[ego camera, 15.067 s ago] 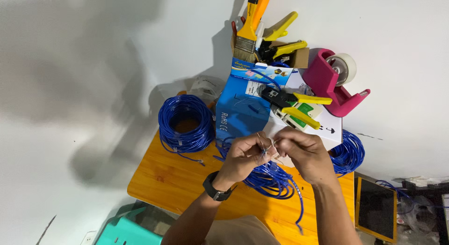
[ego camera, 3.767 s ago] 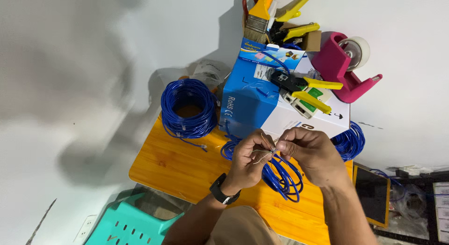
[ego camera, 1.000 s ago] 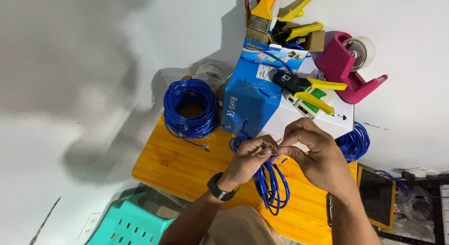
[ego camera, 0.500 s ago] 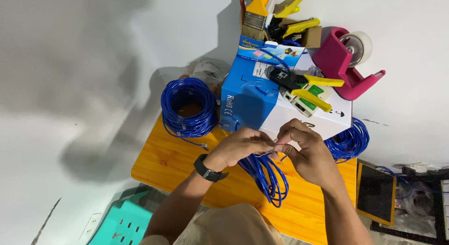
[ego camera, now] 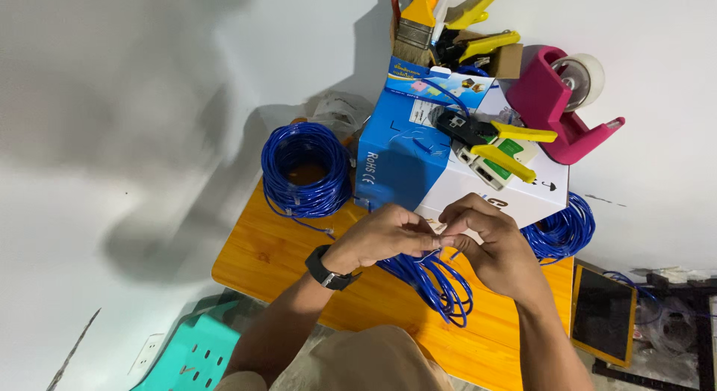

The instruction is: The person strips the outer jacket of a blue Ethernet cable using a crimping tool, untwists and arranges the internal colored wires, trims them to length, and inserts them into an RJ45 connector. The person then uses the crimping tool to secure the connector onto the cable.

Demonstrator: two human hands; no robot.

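1. White floor surrounds a low wooden table [ego camera: 284, 264], and you look straight down on it, with a teal stool [ego camera: 190, 357] at the near left.
2. Your left hand [ego camera: 385, 238] and right hand [ego camera: 493, 245] meet over the middle of the table, fingertips pinched together on the end of a blue cable [ego camera: 441, 283]; both hands are closed on it, thumbs pressing from the near side.
3. That cable end sits right between the two pinches, and whether a plug is on it cannot be told, since the fingers hide it.
4. From the grip the cable drops into a loose bundle lying on the table just near your hands, probably so the slack stays out of the way.
5. A neat cable coil [ego camera: 305, 171] lies to the far left, well apart from your hands; another coil [ego camera: 564, 230] peeks out to the right.
6. Just beyond your hands stands a blue and white box [ego camera: 403, 159], with a yellow-handled crimping tool [ego camera: 485, 137] lying on top, close enough to reach.
7. Farther right sits a pink tape dispenser [ego camera: 556, 107].
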